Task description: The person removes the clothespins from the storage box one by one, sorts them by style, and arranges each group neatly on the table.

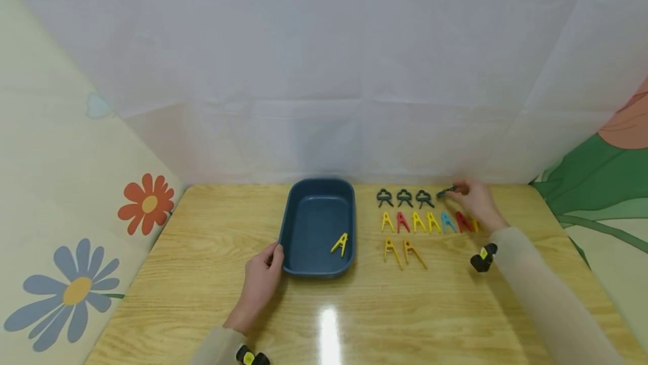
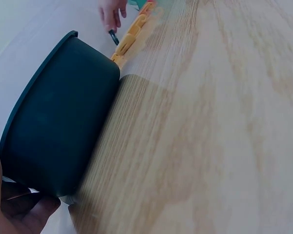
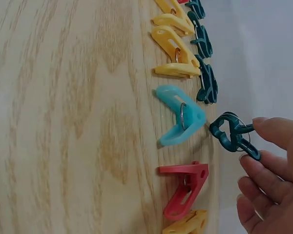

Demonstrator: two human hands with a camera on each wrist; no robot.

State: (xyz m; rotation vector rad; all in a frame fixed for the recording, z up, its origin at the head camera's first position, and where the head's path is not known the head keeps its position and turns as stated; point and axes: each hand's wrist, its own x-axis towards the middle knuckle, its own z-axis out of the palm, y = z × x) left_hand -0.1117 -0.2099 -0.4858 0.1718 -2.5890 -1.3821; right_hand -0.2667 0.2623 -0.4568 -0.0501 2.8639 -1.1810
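Note:
My right hand (image 1: pixel 477 203) pinches a dark green clip (image 3: pixel 233 132) by its two handles, between thumb and fingertips, at the right end of the back row. In that row lie three more dark green clips (image 1: pixel 404 197). My left hand (image 1: pixel 263 275) grips the near left corner of a dark blue basin (image 1: pixel 283 241), thumb at the rim. Inside the basin rests one yellow clothespin (image 1: pixel 340 244). Just in front of the right hand runs a row of clothespins, among them a light blue one (image 3: pixel 180 116) and a red one (image 3: pixel 186 187).
Two orange-yellow clothespins (image 1: pixel 390 252) form a shorter front row, right of the basin. A white sheet (image 1: pixel 324 72) hangs along the table's back edge. Flower-patterned panels (image 1: pixel 76 292) stand at both sides of the wooden table (image 1: pixel 202 241).

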